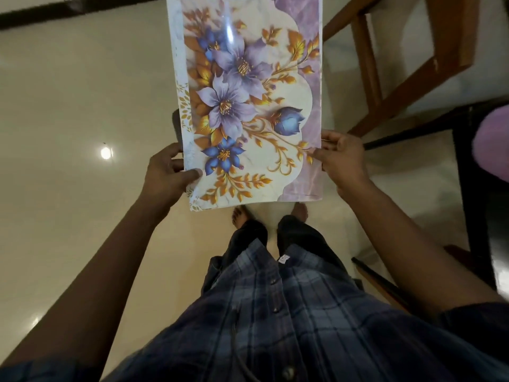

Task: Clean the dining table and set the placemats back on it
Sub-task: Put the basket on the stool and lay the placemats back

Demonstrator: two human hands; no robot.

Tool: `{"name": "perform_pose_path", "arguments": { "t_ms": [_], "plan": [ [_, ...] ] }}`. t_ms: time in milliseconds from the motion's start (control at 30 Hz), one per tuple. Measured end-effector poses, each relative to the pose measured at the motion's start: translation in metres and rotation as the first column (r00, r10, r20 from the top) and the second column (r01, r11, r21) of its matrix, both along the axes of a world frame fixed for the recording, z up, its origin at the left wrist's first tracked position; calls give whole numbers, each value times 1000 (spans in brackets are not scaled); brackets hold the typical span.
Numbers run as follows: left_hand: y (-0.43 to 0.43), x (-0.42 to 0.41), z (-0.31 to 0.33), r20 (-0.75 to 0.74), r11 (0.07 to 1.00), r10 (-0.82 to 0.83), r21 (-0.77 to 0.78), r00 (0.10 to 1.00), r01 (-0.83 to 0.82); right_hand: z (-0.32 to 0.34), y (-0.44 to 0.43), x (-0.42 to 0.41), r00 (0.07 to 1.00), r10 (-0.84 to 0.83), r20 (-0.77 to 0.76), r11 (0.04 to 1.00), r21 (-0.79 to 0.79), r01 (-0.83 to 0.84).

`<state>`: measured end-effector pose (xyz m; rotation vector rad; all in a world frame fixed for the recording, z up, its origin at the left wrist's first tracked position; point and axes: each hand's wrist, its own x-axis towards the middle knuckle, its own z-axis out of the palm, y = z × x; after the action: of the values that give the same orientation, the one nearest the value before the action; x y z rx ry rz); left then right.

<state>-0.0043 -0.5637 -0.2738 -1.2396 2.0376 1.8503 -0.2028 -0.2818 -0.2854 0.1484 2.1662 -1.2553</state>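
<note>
The placemat (248,106) was held in the air between the two hands, printed side up, with purple and blue flowers and gold leaves facing the camera. Its long axis ran straight away from the person. The near short edge hung just behind the hands, above the bare feet (239,216), and the far end reached well ahead of the hands and was cut off by the top of the view. It lay roughly flat, with a streak of glare on its glossy face.

The left hand (165,175) gripped the left long edge near the near corner, its thumb pressed onto the printed face and its fingers curled under the mat. The right hand (341,158) pinched the right long edge at about the same level, its thumb tip on the face and its fingers bent round the rim.

A dark edge showed from under the mat just ahead of the left hand; what it was could not be told.

Under the mat and both hands lay a glossy cream floor (68,106). Beyond the right hand stood a wooden chair (413,78), and to that hand's outer side ran a dark table frame (468,188). The person wore a blue plaid shirt (275,312).
</note>
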Motion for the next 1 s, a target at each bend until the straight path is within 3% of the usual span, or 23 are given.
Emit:
{"name": "perform_pose_path", "arguments": {
  "t_ms": [200,433,733,1000],
  "plan": [
    [35,-38,62,-148,987,-160,-2,976,162,69,68,7,981,-192,-14,965,-186,186],
    [112,-79,118,-246,958,-282,-15,927,287,137,169,12,939,-328,-99,914,-282,290],
    [268,-133,178,-289,900,-421,-20,860,435,209,343,17,878,-440,-188,874,-312,372],
    [415,-179,196,-302,779,-611,-66,732,624,204,492,39,754,-620,-219,783,-239,575]
  ]
}}
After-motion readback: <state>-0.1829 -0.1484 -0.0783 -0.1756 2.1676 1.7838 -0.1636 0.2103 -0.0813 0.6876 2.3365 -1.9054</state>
